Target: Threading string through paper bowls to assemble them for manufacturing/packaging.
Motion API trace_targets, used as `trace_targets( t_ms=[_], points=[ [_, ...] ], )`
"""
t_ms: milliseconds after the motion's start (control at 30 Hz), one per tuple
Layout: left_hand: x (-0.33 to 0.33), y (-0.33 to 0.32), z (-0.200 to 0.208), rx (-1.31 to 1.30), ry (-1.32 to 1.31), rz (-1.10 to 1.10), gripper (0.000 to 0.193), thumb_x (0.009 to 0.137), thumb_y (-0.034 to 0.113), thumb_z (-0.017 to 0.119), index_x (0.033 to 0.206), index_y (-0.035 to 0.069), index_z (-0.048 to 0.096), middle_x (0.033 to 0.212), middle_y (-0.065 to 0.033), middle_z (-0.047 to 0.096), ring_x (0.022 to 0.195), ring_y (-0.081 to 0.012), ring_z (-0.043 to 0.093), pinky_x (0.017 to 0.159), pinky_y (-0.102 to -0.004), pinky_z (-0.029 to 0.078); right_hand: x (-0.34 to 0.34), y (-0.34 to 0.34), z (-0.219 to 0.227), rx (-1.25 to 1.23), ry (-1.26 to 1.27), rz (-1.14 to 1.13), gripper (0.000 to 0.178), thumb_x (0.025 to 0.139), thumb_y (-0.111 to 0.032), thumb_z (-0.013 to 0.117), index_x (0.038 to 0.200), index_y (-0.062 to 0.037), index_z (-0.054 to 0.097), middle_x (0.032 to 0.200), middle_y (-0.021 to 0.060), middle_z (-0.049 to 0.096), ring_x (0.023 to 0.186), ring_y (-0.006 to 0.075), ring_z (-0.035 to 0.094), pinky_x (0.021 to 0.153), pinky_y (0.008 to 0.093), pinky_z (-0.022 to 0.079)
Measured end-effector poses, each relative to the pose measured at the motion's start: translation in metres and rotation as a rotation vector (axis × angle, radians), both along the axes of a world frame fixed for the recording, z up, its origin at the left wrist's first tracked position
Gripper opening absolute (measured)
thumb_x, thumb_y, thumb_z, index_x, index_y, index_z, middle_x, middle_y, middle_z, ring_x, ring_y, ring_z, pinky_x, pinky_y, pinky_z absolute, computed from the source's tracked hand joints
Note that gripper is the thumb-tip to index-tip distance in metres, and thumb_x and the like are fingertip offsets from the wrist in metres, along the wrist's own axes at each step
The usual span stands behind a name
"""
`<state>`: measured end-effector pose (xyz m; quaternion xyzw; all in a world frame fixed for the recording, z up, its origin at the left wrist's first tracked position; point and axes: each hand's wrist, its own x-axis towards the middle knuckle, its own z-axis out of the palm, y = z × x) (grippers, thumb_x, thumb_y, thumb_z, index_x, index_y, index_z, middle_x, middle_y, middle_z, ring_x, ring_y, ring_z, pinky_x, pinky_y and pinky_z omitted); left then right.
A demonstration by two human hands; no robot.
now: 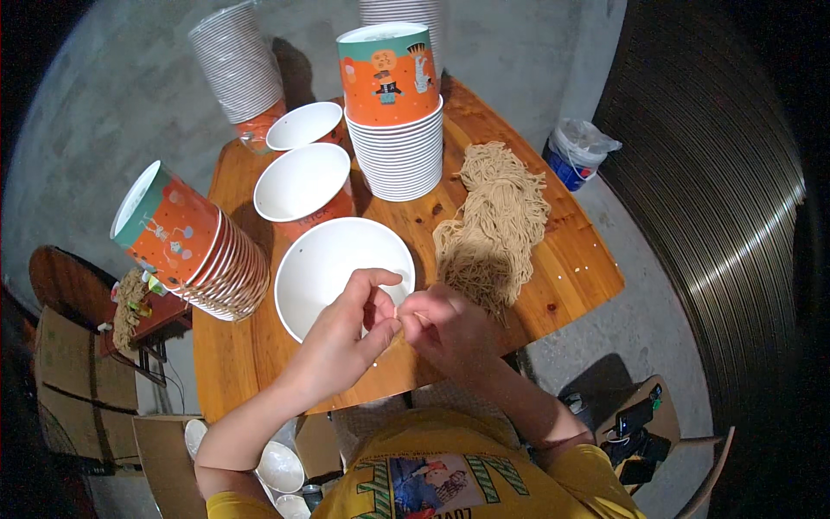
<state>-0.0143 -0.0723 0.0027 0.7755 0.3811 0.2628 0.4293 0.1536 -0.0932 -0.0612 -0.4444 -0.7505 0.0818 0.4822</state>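
My left hand (347, 327) and my right hand (451, 333) meet fingertip to fingertip over the near rim of a white-lined paper bucket (324, 259). Both are closed in a pinch. Something small and pale shows between the fingertips, too small to name. The bucket stands with its mouth toward me, small dark holes near its rim. Just beyond my right hand lies a heap of tan cords (497, 216). Two more open buckets, one nearer (303, 182) and one farther (304, 125), stand in a row behind the first.
Upside-down orange buckets form a tall stack (393, 121) at the back. A tilted stack (194, 238) with tan cords along its rims stands at the left. Wrapped buckets (238, 65) lean by the wall. A lined bin (579, 154) stands on the floor beyond the wooden table (571, 259).
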Motion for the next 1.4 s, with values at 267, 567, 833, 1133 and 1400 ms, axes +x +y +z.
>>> trace_targets(
  t_ms=[267, 567, 833, 1133, 1400],
  points=[
    [-0.003, 0.002, 0.0, 0.137, 0.174, 0.008, 0.019, 0.087, 0.006, 0.058, 0.103, 0.001, 0.05, 0.084, -0.0092, 0.051, 0.078, -0.023, 0.054, 0.071, -0.033, 0.044, -0.004, -0.015, -0.018, -0.226, 0.41, 0.075, 0.013, 0.089, -0.016, 0.059, 0.096, -0.0079, 0.053, 0.078, 0.0073, 0.058, 0.065, 0.0177, 0.057, 0.06, 0.0308, 0.047],
    [-0.002, 0.004, -0.002, 0.317, 0.16, -0.003, 0.008, 0.087, 0.007, 0.058, 0.087, 0.001, 0.053, 0.085, -0.0122, 0.051, 0.083, -0.0297, 0.052, 0.074, -0.0366, 0.043, -0.007, -0.026, -0.03, -0.499, 0.572, 0.149, 0.01, 0.089, -0.01, 0.06, 0.093, -0.0054, 0.052, 0.078, -0.0009, 0.055, 0.067, 0.0053, 0.05, 0.061, 0.0204, 0.042],
    [-0.001, 0.005, -0.004, 0.316, 0.133, -0.047, 0.008, 0.087, 0.008, 0.057, 0.088, 0.002, 0.052, 0.085, -0.0116, 0.049, 0.085, -0.0297, 0.05, 0.076, -0.0362, 0.042, -0.012, -0.029, -0.03, -0.591, 0.748, 0.311, 0.006, 0.093, -0.01, 0.053, 0.091, -0.0065, 0.049, 0.077, -0.0014, 0.052, 0.067, 0.0054, 0.049, 0.06, 0.0201, 0.042],
    [-0.001, 0.006, -0.004, 0.445, 0.207, -0.027, 0.007, 0.087, 0.007, 0.056, 0.086, 0.003, 0.051, 0.085, -0.0123, 0.047, 0.084, -0.0322, 0.049, 0.075, -0.0383, 0.04, -0.018, -0.033, -0.023, -0.591, 0.621, 0.313, 0.004, 0.092, -0.008, 0.049, 0.091, -0.0092, 0.045, 0.075, -0.0043, 0.039, 0.066, 0.0035, 0.038, 0.056, 0.0214, 0.035],
    [-0.005, 0.005, -0.002, 0.555, 0.264, -0.037, 0.006, 0.085, 0.008, 0.057, 0.087, 0.005, 0.052, 0.085, -0.011, 0.047, 0.083, -0.031, 0.049, 0.075, -0.038, 0.04, -0.033, -0.039, -0.039, -0.511, 0.716, 0.351, 0.006, 0.091, -0.006, 0.048, 0.092, -0.0087, 0.043, 0.075, -0.0041, 0.037, 0.064, 0.0041, 0.036, 0.056, 0.0218, 0.034]
  ],
)
